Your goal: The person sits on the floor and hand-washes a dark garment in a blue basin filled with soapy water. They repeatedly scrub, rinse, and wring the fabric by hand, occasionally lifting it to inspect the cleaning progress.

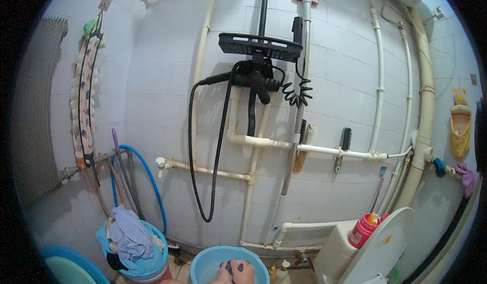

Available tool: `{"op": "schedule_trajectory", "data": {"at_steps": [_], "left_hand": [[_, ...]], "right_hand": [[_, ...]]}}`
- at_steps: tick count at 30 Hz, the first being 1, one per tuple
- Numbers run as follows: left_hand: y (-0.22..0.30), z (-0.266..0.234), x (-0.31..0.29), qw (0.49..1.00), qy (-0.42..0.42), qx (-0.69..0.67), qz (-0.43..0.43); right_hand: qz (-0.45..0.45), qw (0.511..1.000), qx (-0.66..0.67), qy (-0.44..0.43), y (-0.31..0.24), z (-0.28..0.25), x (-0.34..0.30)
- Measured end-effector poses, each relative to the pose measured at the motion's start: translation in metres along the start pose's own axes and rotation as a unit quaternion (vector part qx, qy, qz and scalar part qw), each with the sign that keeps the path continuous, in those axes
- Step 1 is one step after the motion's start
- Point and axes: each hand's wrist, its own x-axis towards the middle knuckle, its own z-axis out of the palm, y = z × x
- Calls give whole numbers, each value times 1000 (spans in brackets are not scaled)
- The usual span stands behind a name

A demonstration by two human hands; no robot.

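1. The dark cloth [229, 268] is bunched within the outline of the light blue basin [203, 261], near its middle.
2. It appears to be gripped by the left hand [223, 273] and the right hand [243, 272], both curled and close together; exact finger placement cannot be told.
3. Washing by hand seems under way; the fabric is best rubbed against itself in short strokes, and turned so that every part is reached.
4. The hands should be kept low inside the basin's rim, so drips are caught.
5. Contact is best avoided with the pump bottle [284, 271], just right of the basin.
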Motion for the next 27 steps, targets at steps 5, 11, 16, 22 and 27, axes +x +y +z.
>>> {"op": "schedule_trajectory", "data": {"at_steps": [5, 11, 16, 22, 27], "left_hand": [[2, 22, -23, 989, 125, 72, 1], [3, -9, -32, 991, -12, 111, 75], [24, 0, -43, 956, 78, 226, 168], [31, 18, -31, 993, 54, 104, 26], [24, 16, -24, 990, 113, 80, 15]], "right_hand": [[263, 952, 137, -69, 31, -14, 1], [408, 777, 445, -176, 51, -39, -22], [352, 780, 497, -146, -6, -46, -31], [300, 853, 426, -22, -13, -27, -8], [214, 944, 252, -10, -7, 4, -49]]}}
